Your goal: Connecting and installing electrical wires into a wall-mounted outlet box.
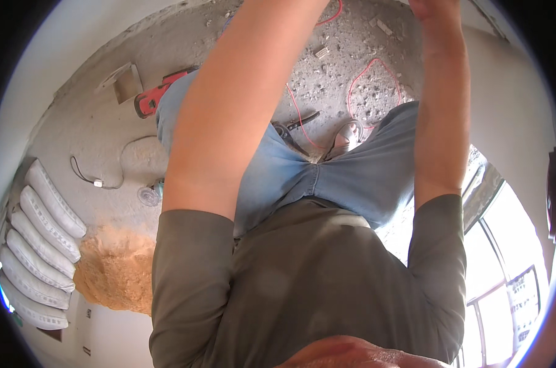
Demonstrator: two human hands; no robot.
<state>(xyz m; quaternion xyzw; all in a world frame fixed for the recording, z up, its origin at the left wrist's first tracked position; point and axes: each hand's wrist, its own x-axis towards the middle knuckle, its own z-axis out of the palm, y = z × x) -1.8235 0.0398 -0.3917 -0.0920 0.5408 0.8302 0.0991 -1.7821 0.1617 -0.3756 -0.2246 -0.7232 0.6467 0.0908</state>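
Both my arms stretch up toward the far edge of the head view. My left forearm (pixel 241 92) runs out past that edge, so the left hand is out of sight. Only the base of my right hand (pixel 434 8) shows, cut off at the edge near the wall. Its fingers, and anything in them, are hidden. Beyond my knees a thin red cord (pixel 350 92) loops over the rubble-strewn floor. A black-handled tool (pixel 303 120) lies near my sandalled foot (pixel 346 136).
A red power tool (pixel 150 102) lies left of my leg, near an open cardboard box (pixel 127 84). A dark cable (pixel 109 186) trails behind it. Stacked white sacks (pixel 42 264) and a sand heap (pixel 115 267) stand at left. Bright windows (pixel 492 276) are at right.
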